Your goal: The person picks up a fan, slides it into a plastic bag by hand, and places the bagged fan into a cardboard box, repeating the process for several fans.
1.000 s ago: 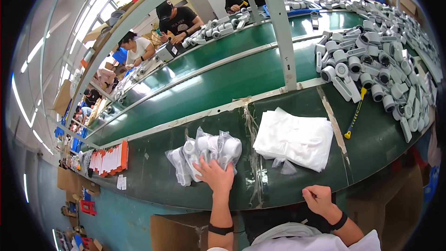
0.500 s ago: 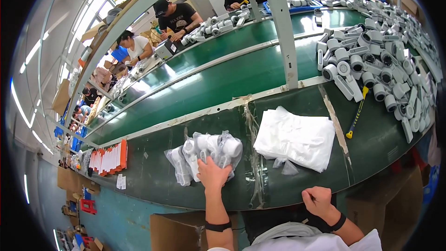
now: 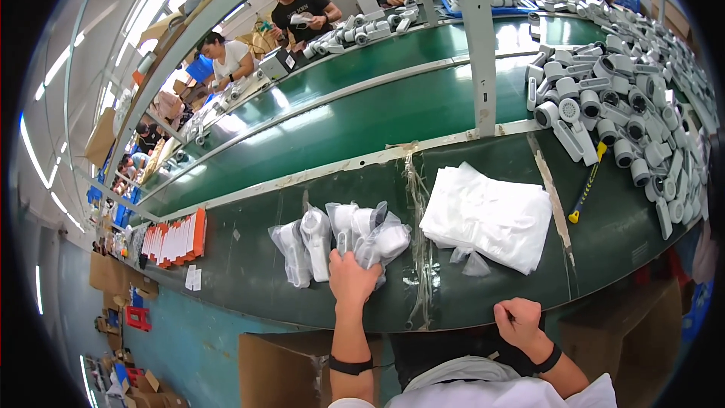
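Several white-and-grey hair dryers in clear plastic bags lie side by side on the dark green bench. My left hand reaches over the near end of the bagged ones on the right, fingers curled on a bag; their tips are partly hidden. My right hand is closed in a loose fist by the bench's near edge, and nothing shows in it. Between the bagged dryers and the right side lies a stack of white plastic bags, with neither hand on it.
A large heap of unbagged hair dryers covers the right end, beside a yellow-and-black tool. Orange-and-white cartons stand at left. A metal post rises beyond the bench. Co-workers sit across the green conveyor. An open cardboard box stands below.
The bagged dryers under my left hand have shifted right and spread apart, leaving a gap beside the two left ones. My right hand stays a fist. The whole view has shifted slightly.
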Demonstrator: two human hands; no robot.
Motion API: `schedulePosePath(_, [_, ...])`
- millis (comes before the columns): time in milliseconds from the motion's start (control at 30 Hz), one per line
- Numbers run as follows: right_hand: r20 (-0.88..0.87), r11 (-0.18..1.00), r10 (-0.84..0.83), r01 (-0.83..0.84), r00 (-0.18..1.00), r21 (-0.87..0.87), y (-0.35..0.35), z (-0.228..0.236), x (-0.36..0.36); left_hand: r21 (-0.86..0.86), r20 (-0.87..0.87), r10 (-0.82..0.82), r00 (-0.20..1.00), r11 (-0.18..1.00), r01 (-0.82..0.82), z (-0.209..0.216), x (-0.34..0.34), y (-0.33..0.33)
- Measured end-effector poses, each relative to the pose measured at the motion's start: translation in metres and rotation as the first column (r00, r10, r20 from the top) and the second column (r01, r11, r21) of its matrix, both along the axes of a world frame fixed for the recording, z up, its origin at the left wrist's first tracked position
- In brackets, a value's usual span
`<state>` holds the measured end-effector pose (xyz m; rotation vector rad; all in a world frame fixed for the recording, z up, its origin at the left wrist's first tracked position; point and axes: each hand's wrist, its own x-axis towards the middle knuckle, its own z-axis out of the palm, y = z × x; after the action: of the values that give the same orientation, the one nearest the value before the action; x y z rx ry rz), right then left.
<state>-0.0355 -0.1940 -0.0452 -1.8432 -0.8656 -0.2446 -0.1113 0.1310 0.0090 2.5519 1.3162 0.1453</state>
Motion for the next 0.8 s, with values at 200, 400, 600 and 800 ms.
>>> schedulePosePath(200, [0.027, 1.0, -0.016, 0.016, 1.0, -0.006, 0.003, -0.001, -0.001, -0.032, 0.056, 0.005, 0.998, 0.999, -0.003, 0.001, 0.008, 0.006])
schedulePosePath(400, [0.027, 0.998, -0.034, 0.035, 0.999, -0.045, -0.001, -0.001, -0.002, 0.06, 0.147, -0.032, 0.989, 0.998, 0.023, -0.01, -0.002, -0.005])
schedulePosePath(600, [-0.01, 0.994, -0.062, 0.061, 0.998, -0.091, 0.003, -0.009, -0.005, 0.131, 0.323, -0.088, 0.942, 0.99, 0.048, 0.0, -0.046, -0.028])
schedulePosePath(800, [-0.19, 0.988, -0.125, 0.104, 0.974, -0.116, -0.005, -0.018, -0.012, 0.139, 0.686, -0.022, 0.727, 0.985, -0.102, 0.046, -0.185, -0.032])
